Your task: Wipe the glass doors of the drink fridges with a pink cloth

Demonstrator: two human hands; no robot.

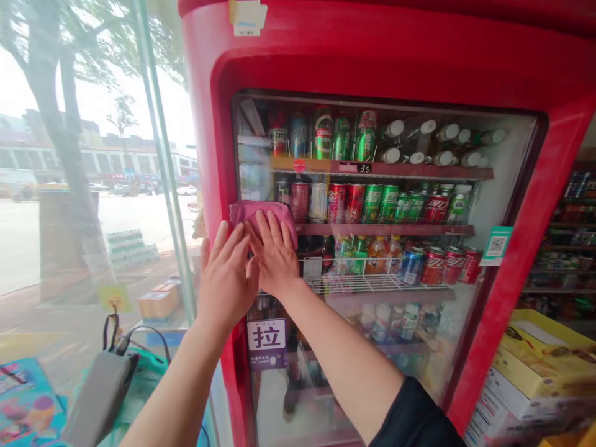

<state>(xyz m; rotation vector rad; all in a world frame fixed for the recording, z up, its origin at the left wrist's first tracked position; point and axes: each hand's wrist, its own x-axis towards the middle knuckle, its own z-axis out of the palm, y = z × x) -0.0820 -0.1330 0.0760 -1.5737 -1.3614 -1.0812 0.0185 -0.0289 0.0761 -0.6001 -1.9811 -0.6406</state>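
A folded pink cloth (pixel 242 212) lies flat against the glass door (pixel 335 366) of a red drinks fridge (pixel 354 43), near the door's left edge. My right hand (pixel 275 257) presses on the cloth with its fingers stretched out. Just left of it, my left hand (pixel 228 273) is raised by the red door frame, fingers extended and holding nothing; I cannot tell whether it touches the frame. Behind the glass stand rows of drink cans (pixel 347 202) and bottles. A purple and white pull sign (pixel 267 341) is stuck below my right hand.
At left is a window (pixel 162 143) facing a street. Below it sit a grey box-shaped device (pixel 100 391) with black cables and a blue printed package (pixel 28 403). Yellow and white cartons (pixel 544 360) are stacked right of the fridge. A QR-code sticker (pixel 497 246) marks the door's right side.
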